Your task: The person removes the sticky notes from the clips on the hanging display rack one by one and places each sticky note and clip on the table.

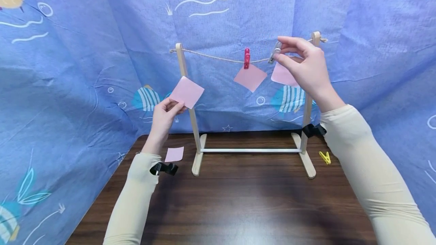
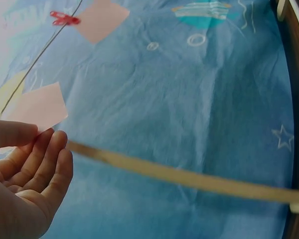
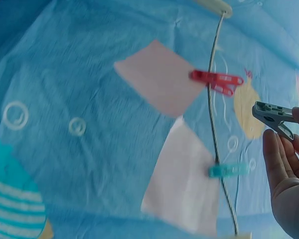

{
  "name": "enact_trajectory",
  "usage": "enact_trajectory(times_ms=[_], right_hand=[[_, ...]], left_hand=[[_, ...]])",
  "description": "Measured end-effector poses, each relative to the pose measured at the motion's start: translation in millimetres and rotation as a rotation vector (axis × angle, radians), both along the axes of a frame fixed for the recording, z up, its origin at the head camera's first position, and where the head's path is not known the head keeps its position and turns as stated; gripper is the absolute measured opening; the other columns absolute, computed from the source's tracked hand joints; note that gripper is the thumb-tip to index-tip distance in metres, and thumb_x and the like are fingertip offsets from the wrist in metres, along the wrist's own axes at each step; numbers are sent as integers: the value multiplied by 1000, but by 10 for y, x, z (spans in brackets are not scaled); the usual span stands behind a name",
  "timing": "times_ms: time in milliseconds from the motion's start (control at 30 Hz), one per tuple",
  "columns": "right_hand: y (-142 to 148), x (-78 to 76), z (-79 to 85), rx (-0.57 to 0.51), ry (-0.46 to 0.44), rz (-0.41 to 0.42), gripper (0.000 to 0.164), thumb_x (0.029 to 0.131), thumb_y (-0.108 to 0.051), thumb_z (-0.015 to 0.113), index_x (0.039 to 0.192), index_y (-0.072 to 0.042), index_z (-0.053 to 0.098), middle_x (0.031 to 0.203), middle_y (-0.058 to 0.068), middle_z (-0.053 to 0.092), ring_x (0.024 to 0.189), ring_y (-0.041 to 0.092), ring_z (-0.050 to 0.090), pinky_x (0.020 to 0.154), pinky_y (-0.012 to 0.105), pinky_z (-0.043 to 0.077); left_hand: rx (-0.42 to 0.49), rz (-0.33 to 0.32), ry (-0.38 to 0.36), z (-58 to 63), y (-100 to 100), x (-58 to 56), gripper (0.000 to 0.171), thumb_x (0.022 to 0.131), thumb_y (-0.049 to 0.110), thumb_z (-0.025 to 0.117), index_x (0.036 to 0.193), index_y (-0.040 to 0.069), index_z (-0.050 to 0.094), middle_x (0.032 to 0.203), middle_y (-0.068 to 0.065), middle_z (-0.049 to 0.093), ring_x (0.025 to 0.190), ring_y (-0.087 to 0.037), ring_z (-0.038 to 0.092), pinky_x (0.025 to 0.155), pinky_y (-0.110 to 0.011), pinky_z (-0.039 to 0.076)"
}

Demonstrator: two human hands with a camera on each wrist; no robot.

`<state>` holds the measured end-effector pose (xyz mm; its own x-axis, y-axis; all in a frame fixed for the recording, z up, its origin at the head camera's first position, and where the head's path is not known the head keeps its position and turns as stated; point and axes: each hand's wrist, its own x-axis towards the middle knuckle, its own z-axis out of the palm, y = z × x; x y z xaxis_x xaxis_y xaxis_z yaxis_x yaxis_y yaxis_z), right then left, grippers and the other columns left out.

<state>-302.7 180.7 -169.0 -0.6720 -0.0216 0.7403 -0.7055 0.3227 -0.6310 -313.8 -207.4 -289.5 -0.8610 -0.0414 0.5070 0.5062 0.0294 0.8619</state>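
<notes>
My left hand point(image 1: 165, 114) pinches a pink paper square point(image 1: 187, 92) by its lower corner, in front of the rack's left post. A grey clothespin point(image 1: 274, 52) is pinched between the thumb and fingers of my right hand point(image 1: 306, 65), near the rope's right part. Midway along the rope point(image 1: 218, 57), a red clothespin point(image 1: 246, 58) holds a second pink square point(image 1: 250, 78). Another pink square point(image 1: 284, 75) hangs farther right, partly behind my right hand. Its teal clothespin point(image 3: 228, 170) shows in the right wrist view.
The wooden rack point(image 1: 195, 124) stands at the back of the dark table point(image 1: 252, 199). One pink square point(image 1: 174, 154) lies left of its foot, and a yellow clothespin point(image 1: 325, 157) lies to the right. A blue patterned cloth point(image 1: 218, 22) hangs behind and at both sides.
</notes>
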Motion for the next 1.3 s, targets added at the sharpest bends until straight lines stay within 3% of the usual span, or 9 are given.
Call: enact_trajectory(times_ms=[200, 400, 633, 833, 1033, 1300], right_hand=[[275, 85, -69, -45, 6, -25, 41, 89, -8, 77, 129, -8, 69, 106, -3, 69, 102, 11, 63, 87, 14, 53], [584, 150, -162, -67, -3, -84, 41, 89, -6, 77, 129, -8, 69, 111, -3, 67, 102, 11, 63, 87, 12, 52], [968, 237, -367, -94, -69, -188, 41, 88, -8, 78, 128, -11, 70, 102, -10, 69, 99, 5, 63, 85, 8, 50], [1246, 345, -593, -93, -113, -276, 42, 88, -12, 79, 129, -14, 70, 100, -14, 68, 96, 0, 63, 81, 4, 48], [1443, 397, -882, -44, -173, -326, 44, 89, -15, 79, 131, -14, 68, 96, -21, 67, 87, -8, 64, 76, 1, 47], [1663, 401, -1296, 87, -278, -410, 49, 91, -25, 77, 137, -13, 64, 93, -34, 61, 79, -21, 60, 60, 3, 44]], left_hand=[[39, 67, 30, 9, -273, 87, 10, 96, 5, 69, 100, -4, 66, 87, 1, 73, 79, -11, 72, 76, -24, 60], [124, 157, 26, -22, -564, 185, 5, 93, -1, 70, 92, -4, 66, 82, -3, 73, 72, -11, 72, 73, -23, 60], [224, 218, -39, -115, -873, 297, 4, 91, -5, 71, 92, -3, 68, 77, -3, 73, 68, -12, 72, 69, -21, 60], [285, 265, -101, -218, -1042, 330, 6, 91, -5, 70, 91, 0, 70, 76, -2, 73, 67, -11, 72, 70, -21, 60], [279, 341, -197, -381, -1187, 343, 8, 91, -5, 70, 91, 4, 70, 76, 1, 73, 64, -9, 70, 67, -18, 59], [249, 415, -284, -736, -1342, 297, 4, 92, -4, 67, 89, -3, 70, 67, 2, 69, 60, -9, 69, 61, -16, 56]])
